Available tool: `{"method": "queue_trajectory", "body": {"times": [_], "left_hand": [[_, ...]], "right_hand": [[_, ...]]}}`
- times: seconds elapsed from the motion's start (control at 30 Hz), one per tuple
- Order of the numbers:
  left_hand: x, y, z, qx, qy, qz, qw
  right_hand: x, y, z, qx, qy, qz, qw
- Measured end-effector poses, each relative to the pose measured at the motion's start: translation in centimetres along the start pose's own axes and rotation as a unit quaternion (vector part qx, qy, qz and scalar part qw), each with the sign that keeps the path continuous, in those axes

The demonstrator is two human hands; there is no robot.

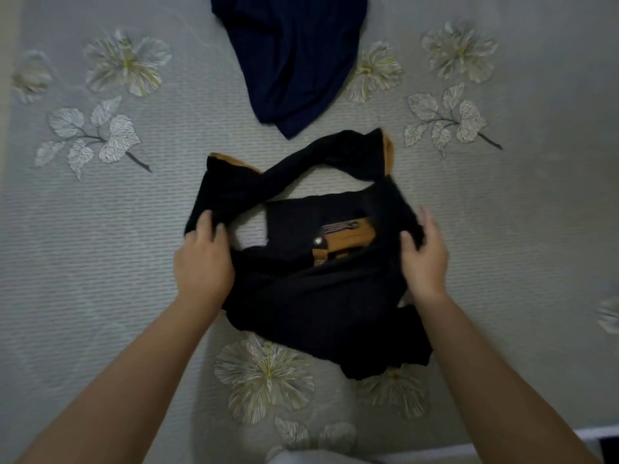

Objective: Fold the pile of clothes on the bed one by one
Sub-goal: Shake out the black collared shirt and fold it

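1. Two hands work one garment: a black shirt with a tan collar lining lies bunched at the centre of the frame on the grey flowered bedspread.
2. At centre left, the left hand curls its fingers round a fold of the black cloth, probably a sleeve.
3. At centre right, the right hand pinches the shirt's side between thumb and fingers.
4. To fold it well, I judge the sleeves should come in flat across the body, wrinkles smoothed outward, before the length is doubled over.
5. Toward the top centre, a navy garment waits unfolded, its tip just beside the black sleeve; keep the two apart.
6. Bare bedspread stretches left and right of the shirt, giving room; the bed's near edge shows at lower right.
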State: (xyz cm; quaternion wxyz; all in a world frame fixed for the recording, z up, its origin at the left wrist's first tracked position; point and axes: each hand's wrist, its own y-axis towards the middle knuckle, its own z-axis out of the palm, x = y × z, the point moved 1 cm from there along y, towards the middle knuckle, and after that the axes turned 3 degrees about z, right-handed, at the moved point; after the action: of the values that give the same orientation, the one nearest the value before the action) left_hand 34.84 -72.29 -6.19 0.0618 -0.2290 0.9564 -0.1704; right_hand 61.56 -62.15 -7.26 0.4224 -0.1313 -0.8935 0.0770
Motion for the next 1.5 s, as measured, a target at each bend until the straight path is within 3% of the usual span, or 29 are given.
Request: {"method": "queue_trajectory", "body": {"times": [0.07, 0.17, 0.23, 0.3, 0.37, 0.43, 0.53, 0.6, 0.67, 0.8, 0.93, 1.1, 1.23, 1.33, 1.5], "left_hand": [[1.8, -1.1, -0.2, 0.036, 0.006, -0.078, 0.996], [2.0, -2.5, -0.4, 0.080, 0.054, -0.103, 0.990], [0.7, -2.1, -1.1, 0.018, 0.060, -0.016, 0.998], [-2.0, -0.9, -1.9, -0.050, 0.027, 0.136, 0.989], [-5.3, 0.8, -2.1, 0.003, -0.009, 0.182, 0.983], [-7.6, 2.4, -1.0, 0.097, -0.045, 0.118, 0.987], [-9.5, 3.9, 0.6, 0.181, -0.105, 0.090, 0.974], [-10.0, 4.0, 1.0, 0.241, -0.169, 0.089, 0.952], [-10.1, 3.9, 0.7, 0.246, -0.237, 0.080, 0.936], [-10.5, 4.3, -3.1, 0.119, -0.311, 0.081, 0.940], [-10.2, 4.4, -11.2, -0.057, -0.332, 0.089, 0.937], [-9.1, 2.1, -25.6, -0.270, -0.357, 0.161, 0.880], [-8.0, -2.3, -36.6, -0.410, -0.384, 0.195, 0.804], [-7.0, -6.2, -42.1, -0.495, -0.367, 0.214, 0.758], [-4.2, -12.7, -45.5, -0.579, -0.269, 0.225, 0.736]], "right_hand": [[-1.3, 0.4, -2.5, -0.057, -0.001, 0.037, 0.998], [-2.8, 0.2, -4.0, 0.000, -0.038, 0.099, 0.994], [-3.1, 0.0, -3.9, 0.047, -0.069, 0.109, 0.990], [-2.8, 0.0, -3.6, 0.056, -0.071, 0.116, 0.989], [-2.7, 0.2, -3.0, 0.076, -0.076, 0.119, 0.987], [-3.0, 0.4, -2.2, 0.099, -0.070, 0.134, 0.983], [-3.5, 0.8, -1.8, 0.140, 0.064, 0.224, 0.962], [-3.4, 1.6, -2.4, 0.144, 0.078, 0.224, 0.961], [-2.7, 2.4, -3.5, 0.147, 0.026, 0.185, 0.971], [0.8, 3.8, -6.3, 0.139, -0.151, 0.049, 0.977], [8.2, 4.8, -10.1, 0.108, -0.129, -0.081, 0.983], [21.5, 5.1, -16.3, 0.049, 0.033, -0.165, 0.984], [31.6, 2.4, -20.8, 0.025, 0.154, -0.197, 0.968], [36.6, -1.4, -24.3, -0.015, 0.141, -0.289, 0.947], [39.5, -8.1, -28.7, -0.077, 0.067, -0.418, 0.903]]}}
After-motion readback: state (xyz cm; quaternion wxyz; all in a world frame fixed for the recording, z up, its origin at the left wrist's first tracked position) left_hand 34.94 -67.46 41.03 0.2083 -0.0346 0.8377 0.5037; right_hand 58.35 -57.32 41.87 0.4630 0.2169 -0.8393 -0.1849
